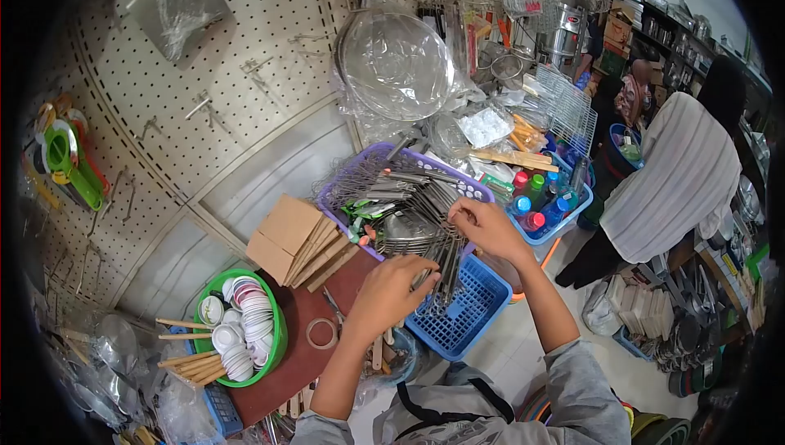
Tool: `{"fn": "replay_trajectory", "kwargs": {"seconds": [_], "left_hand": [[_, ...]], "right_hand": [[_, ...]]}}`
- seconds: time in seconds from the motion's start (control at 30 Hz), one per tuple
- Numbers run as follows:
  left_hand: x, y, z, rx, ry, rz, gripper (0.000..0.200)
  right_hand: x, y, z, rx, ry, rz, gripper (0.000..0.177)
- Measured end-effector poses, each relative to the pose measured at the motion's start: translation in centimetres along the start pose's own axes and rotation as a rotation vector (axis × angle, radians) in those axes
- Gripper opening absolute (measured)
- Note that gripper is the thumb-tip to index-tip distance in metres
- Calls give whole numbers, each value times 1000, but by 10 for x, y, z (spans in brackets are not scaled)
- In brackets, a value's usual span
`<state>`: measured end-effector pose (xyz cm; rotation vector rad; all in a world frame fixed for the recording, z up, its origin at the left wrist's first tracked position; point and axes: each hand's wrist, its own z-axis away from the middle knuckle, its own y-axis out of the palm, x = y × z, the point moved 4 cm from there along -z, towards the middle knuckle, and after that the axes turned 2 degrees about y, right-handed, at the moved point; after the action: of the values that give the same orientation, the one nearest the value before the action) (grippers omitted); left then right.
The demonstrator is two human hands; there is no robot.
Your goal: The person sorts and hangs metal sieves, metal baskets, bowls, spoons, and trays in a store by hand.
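My left hand (394, 291) is at the near edge of a purple basket (489, 193), its fingers curled beside a bundle of thin dark metal utensils (448, 269). Further right, my right hand (482, 224) has thumb and fingertips drawn together at the upper part of the same metal pieces. Whatever lies between the fingertips of either hand is too small to make out. The utensils hang over the basket's edge, above a blue basket (464, 306). More metal utensils (409, 228) fill the purple basket.
Folded cardboard (290, 240) and a green basket (280, 339) of white ladles stand left. A roll of tape (321, 333) lies on the red-brown surface. Bottles with coloured caps (536, 191) are in a blue basket at right. A person in a striped garment (675, 175) stands beyond.
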<state>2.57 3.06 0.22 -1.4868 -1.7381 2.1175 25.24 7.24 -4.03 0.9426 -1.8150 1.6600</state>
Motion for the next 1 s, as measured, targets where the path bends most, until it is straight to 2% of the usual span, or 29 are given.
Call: {"fn": "replay_trajectory", "kwargs": {"seconds": [0.07, 0.1, 0.17, 0.3, 0.4, 0.5, 0.7, 0.8, 0.9, 1.0], "left_hand": [[2, 13, 3, 24, -7, -39, 34], [2, 29, -27, 8, 36, -127, 36], [11, 55, -34, -14, 111, -273, 40], [11, 76, -50, 17, 86, -439, 50], [13, 84, -62, 43, 49, -504, 51], [19, 87, -70, 40, 5, -480, 44], [25, 87, -81, 49, -47, -344, 25], [26, 89, -83, 83, -53, -332, 22], [27, 88, -83, 70, -10, -314, 24], [28, 88, -84, 78, 22, -297, 24]], "right_hand": [[-21, 12, 0, -61, 88, -2, 24], [-56, 2, -17, -70, 103, 2, 24], [-87, 10, -18, -66, 156, 20, 22], [-116, 23, -22, 18, 322, -209, 30], [-125, 30, -31, 70, 358, -118, 37], [-152, 39, -44, -102, 174, 60, 42], [-190, 57, -62, 158, 318, -293, 33], [-192, 58, -63, 76, 221, -234, 37], [-194, 59, -63, 104, 284, -382, 36], [-198, 66, -64, 41, 269, -407, 35]]}}
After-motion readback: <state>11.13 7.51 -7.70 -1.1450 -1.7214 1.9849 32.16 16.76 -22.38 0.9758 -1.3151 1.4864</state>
